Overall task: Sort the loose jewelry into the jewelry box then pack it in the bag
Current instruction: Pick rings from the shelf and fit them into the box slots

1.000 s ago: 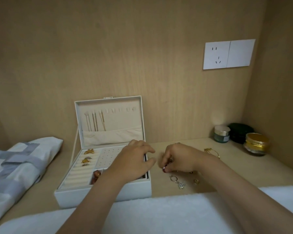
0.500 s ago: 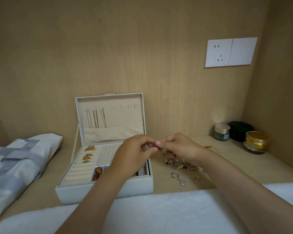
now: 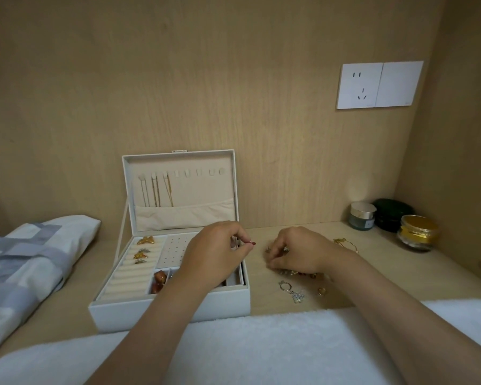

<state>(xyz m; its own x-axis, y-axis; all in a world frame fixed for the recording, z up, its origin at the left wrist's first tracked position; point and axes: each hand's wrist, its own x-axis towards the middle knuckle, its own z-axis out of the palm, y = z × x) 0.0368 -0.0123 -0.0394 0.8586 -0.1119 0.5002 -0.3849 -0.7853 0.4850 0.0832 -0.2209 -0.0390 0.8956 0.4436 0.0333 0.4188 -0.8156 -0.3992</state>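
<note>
A white jewelry box stands open on the wooden shelf, chains hanging in its lid and gold pieces in its ring rolls. My left hand hovers over the box's right side and pinches a small red earring at its fingertips. To the right, my right hand rests on the pile of loose jewelry, fingers curled and pinching a small piece. A silver ring with a charm and a gold ring lie nearer me. A grey-and-white bag lies at the left.
Three jars sit at the back right: a silver-lidded one, a dark green one and a gold one. A gold chain lies behind my right wrist. A white towel covers the front edge. Wooden walls close in behind and right.
My hands met above the box edge half a second ago; now they have parted. The left keeps the red earring, and the right has dropped back to the jewelry pile.
</note>
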